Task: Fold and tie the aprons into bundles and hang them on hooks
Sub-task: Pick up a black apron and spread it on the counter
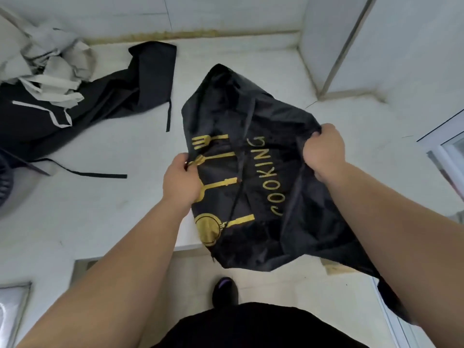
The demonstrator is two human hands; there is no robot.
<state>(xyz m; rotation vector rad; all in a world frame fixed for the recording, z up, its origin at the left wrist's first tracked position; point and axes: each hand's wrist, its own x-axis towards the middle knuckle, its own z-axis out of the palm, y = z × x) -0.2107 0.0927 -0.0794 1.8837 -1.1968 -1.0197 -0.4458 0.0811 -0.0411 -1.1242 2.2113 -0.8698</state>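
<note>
head view: the left grip [180,183] is curled tight, thumb and fingers pinching the 9 o'clock edge of the glossy black fabric apron with gold utensil print [266,116]. the right grip [324,151] is bunched into a fist round the same apron's 2 o'clock edge, knuckles up. the apron hangs stretched between the two, lifted over the near edge of the flat white worktop [100,217]. its far corner peaks toward 12 o'clock, and its lower part droops past the worktop edge toward 5 o'clock, under the right forearm. the gold word "cooking" runs along its right half. whether its far corner touches the worktop i cannot tell.

out at 10 o'clock a crumpled black apron with white trim [113,91] lies on the worktop. one narrow black tie strap [100,175] trails from it toward 3 o'clock. a heap of pale grey cloth [50,61] sits on that apron's far end. at 6 o'clock a black shoe [224,292] stands on the pale tiled floor [288,292].
</note>
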